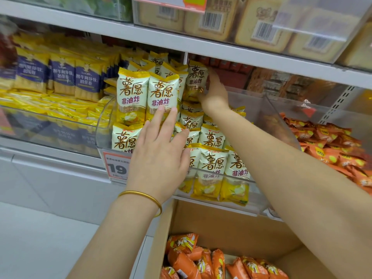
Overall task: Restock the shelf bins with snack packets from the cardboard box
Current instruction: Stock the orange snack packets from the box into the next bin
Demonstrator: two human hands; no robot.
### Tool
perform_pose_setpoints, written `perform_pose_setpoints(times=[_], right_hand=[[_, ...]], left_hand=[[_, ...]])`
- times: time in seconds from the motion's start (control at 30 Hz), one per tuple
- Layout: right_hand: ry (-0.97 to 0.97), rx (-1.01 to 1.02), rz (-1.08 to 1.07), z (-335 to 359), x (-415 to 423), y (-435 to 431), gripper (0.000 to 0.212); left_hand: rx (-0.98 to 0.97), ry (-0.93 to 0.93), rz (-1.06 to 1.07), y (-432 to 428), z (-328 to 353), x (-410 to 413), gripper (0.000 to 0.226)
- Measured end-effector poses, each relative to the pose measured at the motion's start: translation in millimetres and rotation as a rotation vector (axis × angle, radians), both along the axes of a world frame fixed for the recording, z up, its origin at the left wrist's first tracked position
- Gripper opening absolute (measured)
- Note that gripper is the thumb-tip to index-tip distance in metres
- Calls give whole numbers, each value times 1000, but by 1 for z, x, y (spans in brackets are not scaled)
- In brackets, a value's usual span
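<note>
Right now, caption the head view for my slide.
Left hand steadies stacked yellow packets in the clear bin while right hand tucks another packet in.

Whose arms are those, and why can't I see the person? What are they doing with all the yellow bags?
The camera sits on the person's head and looks down, so you only see their two arms reaching out, like your own when you look at your hands. They are in a shop, filling a shelf. The left hand, with a gold bangle on its wrist, lies flat against the white-and-yellow snack packets stacked in a clear bin, steadying them. The right hand reaches further back and holds one packet upright at the top of the pile. Below is an open cardboard box with orange packets inside. More orange packets fill the bin to the right.
</note>
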State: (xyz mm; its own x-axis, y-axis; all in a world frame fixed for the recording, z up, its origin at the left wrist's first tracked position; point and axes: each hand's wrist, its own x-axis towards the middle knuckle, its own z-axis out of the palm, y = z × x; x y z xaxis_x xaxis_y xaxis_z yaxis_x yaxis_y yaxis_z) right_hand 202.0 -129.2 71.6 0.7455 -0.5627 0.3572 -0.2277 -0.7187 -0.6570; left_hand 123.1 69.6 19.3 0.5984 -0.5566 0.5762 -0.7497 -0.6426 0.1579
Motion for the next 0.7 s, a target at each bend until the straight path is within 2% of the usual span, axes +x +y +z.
perform_pose_setpoints(times=[0.17,0.27,0.4,0.5,0.6,0.63,0.7], right_hand=[[63,99,9,13,-14,4,77],[40,73,34,23,-52,19,70],[-86,88,209,17,-148,51,53],[-87,176,382,0,-241,65,33],[52,383,455,-33,-313,58,22],[147,440,440,-50,-326,51,20],[387,419,410,-93,-342,39,15]], left_hand=[[-33,42,-25,0,2,0,49],[-73,76,-64,3,5,-2,51],[-103,35,-168,10,12,-24,42],[-61,-29,-312,23,5,-54,37],[104,47,-466,39,-16,-84,38],[176,90,-502,42,-24,-94,40],[313,174,-571,44,-43,-116,43]])
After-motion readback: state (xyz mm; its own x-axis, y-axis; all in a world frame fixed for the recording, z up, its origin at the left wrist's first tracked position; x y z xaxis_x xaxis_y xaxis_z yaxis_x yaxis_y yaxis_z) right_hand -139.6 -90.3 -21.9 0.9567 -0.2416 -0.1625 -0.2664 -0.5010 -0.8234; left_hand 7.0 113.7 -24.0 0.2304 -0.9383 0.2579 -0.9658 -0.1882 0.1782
